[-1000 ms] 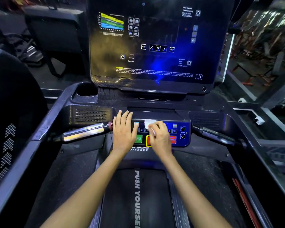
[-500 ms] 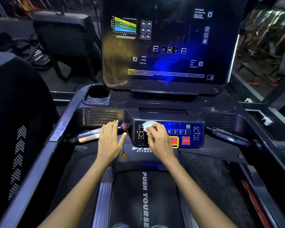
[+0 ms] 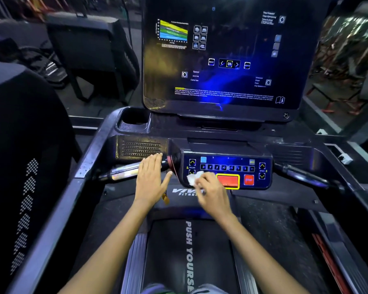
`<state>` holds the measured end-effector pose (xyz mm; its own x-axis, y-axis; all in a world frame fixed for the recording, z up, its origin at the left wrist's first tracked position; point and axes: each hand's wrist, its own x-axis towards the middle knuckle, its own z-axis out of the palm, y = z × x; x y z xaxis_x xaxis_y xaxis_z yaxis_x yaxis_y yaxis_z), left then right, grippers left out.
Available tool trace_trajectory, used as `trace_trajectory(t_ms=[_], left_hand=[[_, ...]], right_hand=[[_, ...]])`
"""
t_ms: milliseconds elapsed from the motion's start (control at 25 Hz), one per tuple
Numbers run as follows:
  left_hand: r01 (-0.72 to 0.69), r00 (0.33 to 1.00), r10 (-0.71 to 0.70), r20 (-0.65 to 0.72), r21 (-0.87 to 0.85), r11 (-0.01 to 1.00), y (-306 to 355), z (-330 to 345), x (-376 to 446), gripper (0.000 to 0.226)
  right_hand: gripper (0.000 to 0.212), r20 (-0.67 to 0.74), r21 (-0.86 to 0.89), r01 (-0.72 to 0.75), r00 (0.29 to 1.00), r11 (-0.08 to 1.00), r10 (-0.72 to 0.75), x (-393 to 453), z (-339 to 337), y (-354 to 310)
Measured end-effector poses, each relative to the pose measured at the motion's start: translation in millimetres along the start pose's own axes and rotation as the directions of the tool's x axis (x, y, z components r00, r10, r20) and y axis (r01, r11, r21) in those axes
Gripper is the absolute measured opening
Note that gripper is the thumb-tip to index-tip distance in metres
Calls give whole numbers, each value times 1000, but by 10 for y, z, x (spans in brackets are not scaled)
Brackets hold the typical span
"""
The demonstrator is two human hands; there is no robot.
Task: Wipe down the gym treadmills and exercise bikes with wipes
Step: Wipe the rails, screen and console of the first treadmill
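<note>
I stand on a dark treadmill whose button panel [image 3: 227, 168] carries numbered keys, arrow keys and red stop buttons. My right hand [image 3: 212, 195] presses a crumpled white wipe [image 3: 193, 177] against the panel's lower left corner. My left hand [image 3: 150, 180] lies flat, fingers apart, over the inner end of the shiny left handlebar [image 3: 123, 171], holding nothing. Above the panel rises the big dark console screen [image 3: 221, 54] with a coloured chart and small icons. The belt [image 3: 187, 251] with white lettering runs below my forearms.
A cup holder [image 3: 134, 119] sits left of the screen base. The right handlebar [image 3: 302, 172] juts out beside the panel. A neighbouring black machine [image 3: 23, 158] fills the left side. Other gym equipment [image 3: 348, 49] stands at the far right behind a rail.
My right hand has dragged the wipe from the panel's upper middle down to its lower left corner. My left hand slid left off the panel onto the handlebar end.
</note>
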<state>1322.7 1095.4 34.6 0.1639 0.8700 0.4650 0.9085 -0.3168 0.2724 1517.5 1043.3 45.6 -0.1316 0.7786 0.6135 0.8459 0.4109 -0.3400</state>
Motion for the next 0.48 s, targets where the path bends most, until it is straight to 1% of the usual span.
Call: trace_trajectory(t_ms=[120, 160, 200, 320, 360, 400, 480], left_hand=[[-4, 1000, 4, -21, -6, 1000, -7, 30, -2, 64], [-7, 1000, 7, -26, -13, 1000, -8, 35, -9, 65], [-14, 999, 13, -32, -21, 1000, -9, 33, -15, 65], [-52, 996, 50, -67, -24, 998, -28, 28, -24, 58], [-61, 995, 59, -84, -24, 998, -33, 31, -20, 54], [-59, 993, 56, -100, -29, 998, -32, 41, -13, 51], [-40, 991, 33, -133, -49, 998, -18, 72, -5, 47]], right_hand=[[5, -101, -3, -180, 979, 984, 179, 211, 6, -14], [3, -100, 9, -190, 977, 982, 190, 272, 48, -69], [4, -77, 12, -160, 984, 987, 160, 286, 89, -122], [9, 60, -20, 49, 997, 999, -48, 75, 100, -81], [10, 82, -15, 73, 994, 997, -72, -4, 27, 2], [9, 79, -10, 52, 996, 999, -51, -65, -59, 101], [7, -3, -30, -81, 997, 996, 80, -138, -202, 256]])
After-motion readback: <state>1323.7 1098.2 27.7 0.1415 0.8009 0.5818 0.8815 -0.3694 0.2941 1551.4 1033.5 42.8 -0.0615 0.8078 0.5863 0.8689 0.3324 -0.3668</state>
